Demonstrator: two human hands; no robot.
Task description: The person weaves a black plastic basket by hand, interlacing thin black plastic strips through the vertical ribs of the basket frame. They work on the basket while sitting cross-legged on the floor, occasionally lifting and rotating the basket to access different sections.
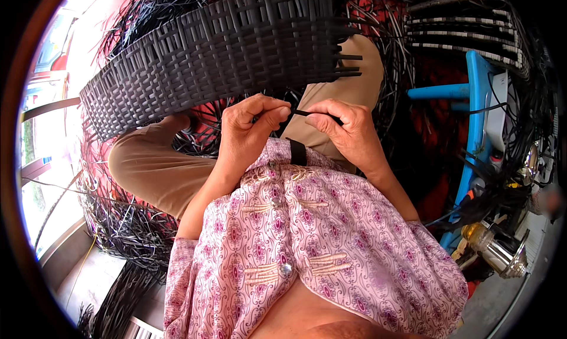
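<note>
Weaving well advanced, by the look: woven black panel [218, 49] mostly closed, loose strip ends sticking out at its right edge, so some work left. One black strip [300, 112] pinched between left hand [248, 132] and right hand [345, 132], fingers pressed together on it, just below the panel. Two hands, one panel, loose strips [127, 226] too many for counting.

black flat strip [301, 112] | thin, taut, level | pinched at both ends, just below woven panel [218, 49]
</note>
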